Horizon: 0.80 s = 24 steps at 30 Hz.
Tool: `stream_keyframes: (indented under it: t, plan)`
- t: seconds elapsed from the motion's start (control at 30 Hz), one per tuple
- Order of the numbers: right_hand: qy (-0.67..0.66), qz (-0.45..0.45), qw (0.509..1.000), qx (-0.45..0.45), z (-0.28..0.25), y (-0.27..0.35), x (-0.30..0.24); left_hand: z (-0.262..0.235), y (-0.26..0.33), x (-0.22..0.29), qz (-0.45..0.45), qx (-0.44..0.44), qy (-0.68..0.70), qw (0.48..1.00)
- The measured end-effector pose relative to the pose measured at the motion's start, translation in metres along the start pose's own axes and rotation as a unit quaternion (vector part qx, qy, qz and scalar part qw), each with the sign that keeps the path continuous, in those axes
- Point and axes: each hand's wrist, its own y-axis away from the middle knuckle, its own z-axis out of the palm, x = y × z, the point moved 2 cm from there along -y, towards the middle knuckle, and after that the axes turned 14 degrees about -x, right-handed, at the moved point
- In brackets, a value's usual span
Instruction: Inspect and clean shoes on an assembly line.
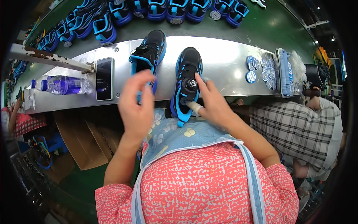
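A black and blue sneaker [190,59] lies toe away from me at the front edge of the metal bench [220,59]. My right hand [216,104] grips it from the right, thumb in the opening and fingers along its side by a round black dial [189,85]. The thumb wears a pale wrap. A second such sneaker [154,41] stands just to the left, toe also pointing away. In front of its heel is my left hand [136,104], blurred, thumb and fingers apart, with nothing visible in it; it hides part of that shoe.
More sneakers [175,11] line the green surface beyond. A phone [104,79] and clear bottles [67,85] lie left, near a chipped metal bar [48,58]. Round blue-white stickers [251,77] and a tray [280,74] sit right. Cardboard [76,138] stands below; a person in plaid [294,127] is right.
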Motion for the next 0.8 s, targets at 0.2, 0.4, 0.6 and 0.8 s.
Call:
stream_keyframes:
  t: [0.2,0.4,0.6,0.8]
  plan:
    - [0.088,-0.069,0.991,0.073,-0.046,-0.022,0.062,-0.036,-0.029,-0.081,-0.208,-0.100,-0.011,0.973]
    - [0.020,-0.054,0.994,-0.089,-0.119,-0.028,-0.001,-0.020,-0.004,-0.075,-0.201,-0.143,0.048,0.968]
    - [0.097,-0.312,0.936,-0.130,-0.026,-0.093,-0.043,0.007,-0.006,-0.080,-0.263,-0.098,0.102,0.954]
    - [0.152,-0.226,0.932,-0.240,-0.044,-0.081,-0.041,0.007,0.001,-0.061,-0.202,-0.090,0.059,0.974]
